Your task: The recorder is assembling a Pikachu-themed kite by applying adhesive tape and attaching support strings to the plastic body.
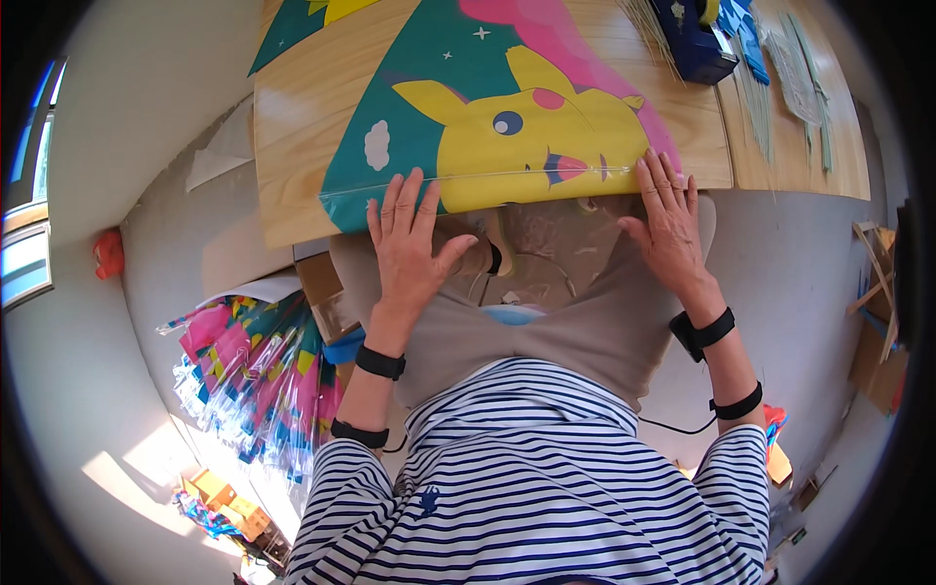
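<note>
A printed sheet (468, 146) in teal, pink and yellow, with a big-eared yellow cartoon animal on it, lies on the wooden table and reaches its near edge. Along the sheet's near side runs a thin, shiny, straight line; whether it is a rod, a fold or tape I cannot tell. My left hand (409, 244) rests with spread fingers on the teal near-left part, fingertips across that line. Toward the sheet's near-right corner, my right hand (671, 219) lies flat, its fingers stretched over the yellow and pink print. Neither hand grips anything.
A dark blue tape dispenser (697, 44) stands at the back right, beside bundles of thin sticks (756, 107) and a clear plastic bag (792, 78). Another printed sheet (292, 34) lies far left. Below left hang many plastic-wrapped colourful pieces (258, 370), near a cardboard box (327, 292).
</note>
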Motion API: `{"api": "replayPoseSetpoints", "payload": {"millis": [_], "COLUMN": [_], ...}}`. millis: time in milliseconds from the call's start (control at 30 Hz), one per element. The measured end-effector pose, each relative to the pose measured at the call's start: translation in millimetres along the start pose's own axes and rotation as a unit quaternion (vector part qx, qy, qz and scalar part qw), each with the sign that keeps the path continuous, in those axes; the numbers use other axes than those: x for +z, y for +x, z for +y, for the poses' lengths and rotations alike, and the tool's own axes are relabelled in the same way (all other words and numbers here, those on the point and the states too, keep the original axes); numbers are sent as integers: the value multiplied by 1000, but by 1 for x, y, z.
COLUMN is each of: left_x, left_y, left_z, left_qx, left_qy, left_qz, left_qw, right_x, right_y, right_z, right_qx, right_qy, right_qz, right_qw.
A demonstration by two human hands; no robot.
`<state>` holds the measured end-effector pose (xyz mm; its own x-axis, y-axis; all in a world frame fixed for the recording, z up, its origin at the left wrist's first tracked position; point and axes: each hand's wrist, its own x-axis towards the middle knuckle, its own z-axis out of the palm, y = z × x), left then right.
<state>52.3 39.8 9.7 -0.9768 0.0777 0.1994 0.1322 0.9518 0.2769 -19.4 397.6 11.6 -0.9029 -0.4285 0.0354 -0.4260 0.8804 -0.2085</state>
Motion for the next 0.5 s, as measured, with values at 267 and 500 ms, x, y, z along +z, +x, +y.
{"api": "replayPoseSetpoints", "payload": {"millis": [267, 500], "left_x": [-3, 3], "left_y": [10, 19], "left_z": [17, 19], "left_qx": [40, 31], "left_qy": [-63, -46], "left_qz": [1, -32], "left_qw": [997, 998], "right_x": [-33, -57], "right_y": [26, 57], "right_z": [54, 127], "right_qx": [122, 224], "right_qy": [99, 113], "right_qz": [170, 243], "right_qw": [973, 937]}}
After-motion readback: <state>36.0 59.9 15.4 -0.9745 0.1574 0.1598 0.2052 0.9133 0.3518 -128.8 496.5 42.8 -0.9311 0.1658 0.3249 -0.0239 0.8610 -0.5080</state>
